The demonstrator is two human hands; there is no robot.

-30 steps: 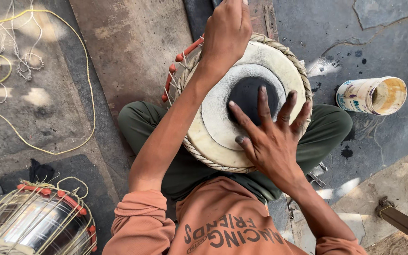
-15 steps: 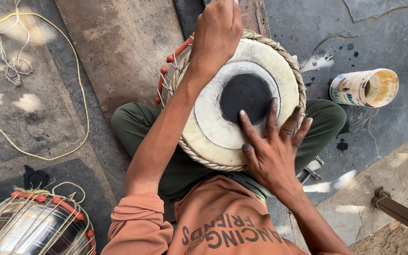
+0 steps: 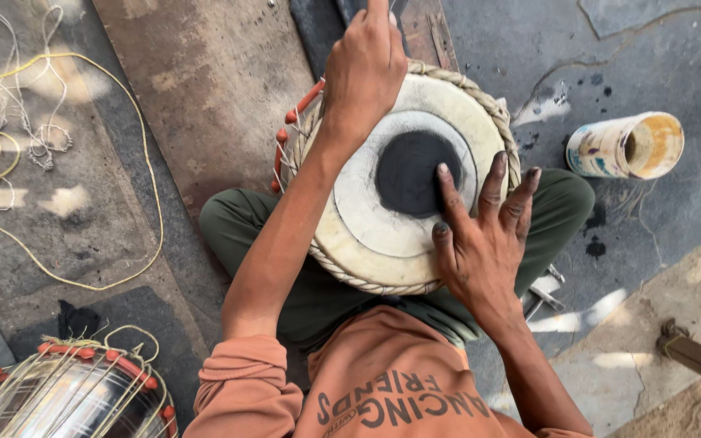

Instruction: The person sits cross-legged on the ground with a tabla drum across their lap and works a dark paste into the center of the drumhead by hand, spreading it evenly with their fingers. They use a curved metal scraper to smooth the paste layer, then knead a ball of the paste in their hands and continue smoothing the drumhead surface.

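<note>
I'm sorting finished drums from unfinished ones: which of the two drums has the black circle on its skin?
The drum in the person's lap, under the right hand. The shiny metal drum at bottom left shows only lacing.

Soft daylight, sharp focus; sun patches dapple the ground beside the right hand [image 3: 480, 243], no glare.

the drum [image 3: 383, 235] sits tilted in the seated person's lap, its pale round skin facing up, a black circular patch at the centre. a braided rope ring runs round the rim, red-orange pegs and lacing showing on the left side. the skin looks smudged grey around the black patch.
</note>
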